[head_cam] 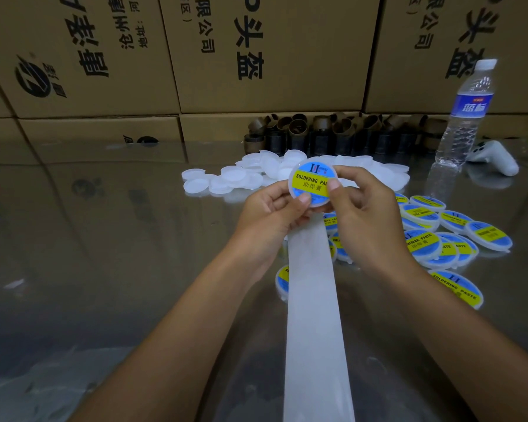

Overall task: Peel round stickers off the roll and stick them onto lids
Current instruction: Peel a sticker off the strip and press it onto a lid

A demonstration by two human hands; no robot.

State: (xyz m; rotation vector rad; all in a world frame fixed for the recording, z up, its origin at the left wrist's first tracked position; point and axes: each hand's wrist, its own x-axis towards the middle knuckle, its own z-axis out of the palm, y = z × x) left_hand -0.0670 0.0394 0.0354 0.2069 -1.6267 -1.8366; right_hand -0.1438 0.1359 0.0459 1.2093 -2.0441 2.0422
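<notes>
Both hands hold one round white lid [290, 187] up above a shiny desk [110, 245], at the centre of the view. A blue and yellow sticker [309, 178] reading "SOLDERING PASTE" covers the lid's top. The left hand [272, 210] grips the lid from the lower left, its thumb lying on the sticker's lower edge. The right hand [361, 208] grips it from the right, thumb pressed on the sticker and fingers curled behind the rim. A long white strip [315, 303] of backing runs from under the hands down to the bottom edge, between the forearms, and hides parts of several labelled lids [424, 240] lying on the desk. More of these spread to the right of the strip, overlapping one another. Beyond the hands lies a loose pile of plain lids [226, 181]. Behind that stands a row of brown cardboard cores [317, 132]. To the right a clear water bottle [465, 117] stands upright, with a white controller [496, 158] just beside it. Large printed cardboard boxes [256, 56] wall off the back.
</notes>
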